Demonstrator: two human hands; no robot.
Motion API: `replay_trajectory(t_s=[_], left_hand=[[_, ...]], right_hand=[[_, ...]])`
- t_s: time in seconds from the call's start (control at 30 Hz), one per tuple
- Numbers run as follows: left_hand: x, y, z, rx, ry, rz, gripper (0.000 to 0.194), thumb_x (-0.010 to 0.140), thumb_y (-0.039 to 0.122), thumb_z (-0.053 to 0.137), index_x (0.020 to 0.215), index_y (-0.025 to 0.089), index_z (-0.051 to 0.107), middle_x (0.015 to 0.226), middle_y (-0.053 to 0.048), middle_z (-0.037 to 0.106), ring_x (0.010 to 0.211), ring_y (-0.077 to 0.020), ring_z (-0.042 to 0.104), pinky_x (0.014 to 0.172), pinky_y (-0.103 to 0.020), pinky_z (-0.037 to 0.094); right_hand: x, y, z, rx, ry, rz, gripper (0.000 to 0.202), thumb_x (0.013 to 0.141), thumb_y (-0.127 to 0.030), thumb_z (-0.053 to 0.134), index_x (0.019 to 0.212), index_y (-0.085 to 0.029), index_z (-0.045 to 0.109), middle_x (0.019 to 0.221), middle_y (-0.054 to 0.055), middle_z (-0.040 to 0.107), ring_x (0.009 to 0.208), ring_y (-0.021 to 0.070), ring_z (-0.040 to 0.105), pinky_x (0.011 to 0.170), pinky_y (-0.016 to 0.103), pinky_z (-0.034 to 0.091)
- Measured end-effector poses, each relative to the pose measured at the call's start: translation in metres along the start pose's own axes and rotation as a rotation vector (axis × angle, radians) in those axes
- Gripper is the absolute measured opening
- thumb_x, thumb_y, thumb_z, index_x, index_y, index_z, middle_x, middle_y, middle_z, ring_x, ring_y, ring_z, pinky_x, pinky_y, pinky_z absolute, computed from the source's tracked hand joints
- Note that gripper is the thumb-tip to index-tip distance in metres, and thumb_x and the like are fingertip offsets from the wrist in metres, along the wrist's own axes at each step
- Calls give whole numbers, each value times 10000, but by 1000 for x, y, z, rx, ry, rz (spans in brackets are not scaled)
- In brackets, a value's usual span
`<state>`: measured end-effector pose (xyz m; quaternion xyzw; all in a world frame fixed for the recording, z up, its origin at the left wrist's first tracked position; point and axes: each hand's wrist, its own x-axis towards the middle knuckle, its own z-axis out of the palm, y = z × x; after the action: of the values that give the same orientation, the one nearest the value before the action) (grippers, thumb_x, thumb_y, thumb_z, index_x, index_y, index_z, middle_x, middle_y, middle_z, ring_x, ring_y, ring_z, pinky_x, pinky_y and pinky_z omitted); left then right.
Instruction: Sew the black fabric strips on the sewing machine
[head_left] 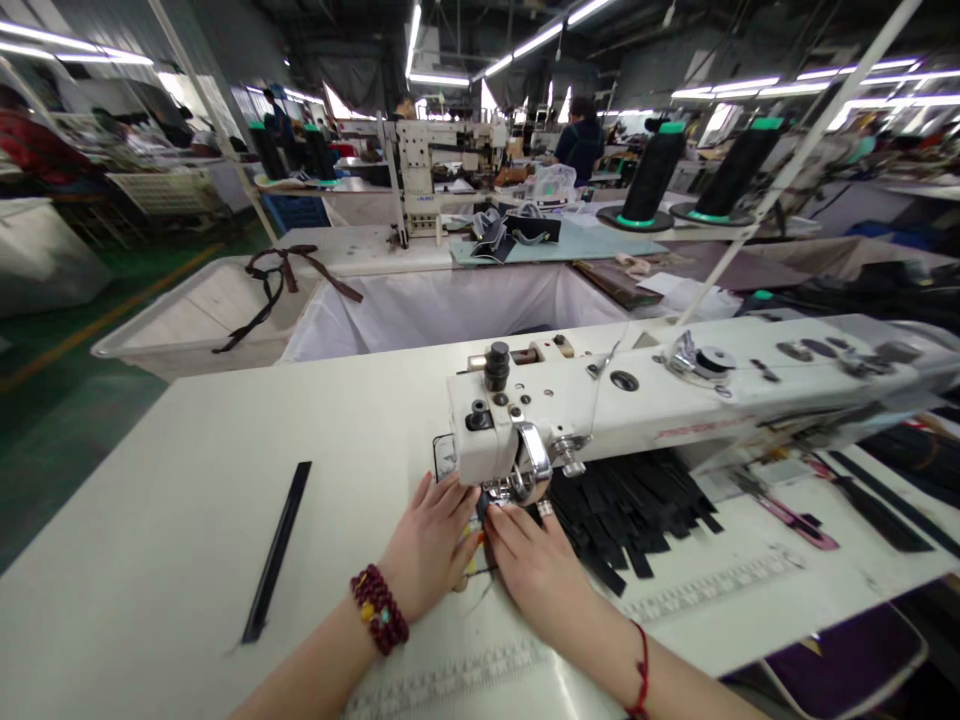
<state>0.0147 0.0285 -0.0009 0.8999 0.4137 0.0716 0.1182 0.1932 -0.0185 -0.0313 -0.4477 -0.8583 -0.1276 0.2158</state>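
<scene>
Both hands are at the needle area of a white sewing machine [555, 400]. My left hand [431, 540] lies palm down left of the presser foot, its fingers spread and pointing toward it. Just right of it, my right hand [529, 565] rests with fingers stretched forward under the machine head. A small dark piece shows between the hands by the foot; most of it is hidden. Right of my right hand lies a pile of black strips [637, 510]. A single black strip [277, 550] lies on the left of the white table [172, 520].
Pink-handled snips [795, 520] lie on the right. A measuring scale [720, 590] runs along the table's front. Behind the table stand a white-lined bin [450, 310], another sewing machine [420, 180] and black thread cones [652, 175]. A person [581, 140] is in the background.
</scene>
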Motion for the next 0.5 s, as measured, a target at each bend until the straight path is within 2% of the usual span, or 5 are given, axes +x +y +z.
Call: replay_trajectory(t_s=[0.17,0.27,0.4,0.5], left_hand=[[0,2,-3,-26,22,-31,372,897,193,534,1260,118,567,1278,-142,635,1270,-316,514,1139,-589,323],[-11,6,-6,-64,41,-18,377,874,146,537,1250,138,561,1299,-129,624,1270,-311,511,1145,-608,300],[-49,9,-10,-162,90,-3,250,882,111,489,1086,213,591,1171,-68,655,1166,-250,575,1146,-573,304],[-84,5,-8,-182,168,-76,169,922,143,458,1035,219,557,1051,-55,640,1024,-218,614,1082,-523,391]], right_hand=[[4,2,-2,47,9,27,244,910,-69,506,1063,-119,688,1081,111,696,1007,249,592,1106,508,312],[3,-8,-8,127,5,39,233,905,-56,499,1035,-118,682,1004,94,704,959,229,614,1147,496,262],[-9,-35,-25,370,39,-48,197,925,-93,493,1009,-151,662,895,39,700,868,179,635,1202,477,175],[-18,-42,-38,543,22,-88,195,939,-133,492,1062,-182,635,944,23,714,883,157,647,1174,412,279]])
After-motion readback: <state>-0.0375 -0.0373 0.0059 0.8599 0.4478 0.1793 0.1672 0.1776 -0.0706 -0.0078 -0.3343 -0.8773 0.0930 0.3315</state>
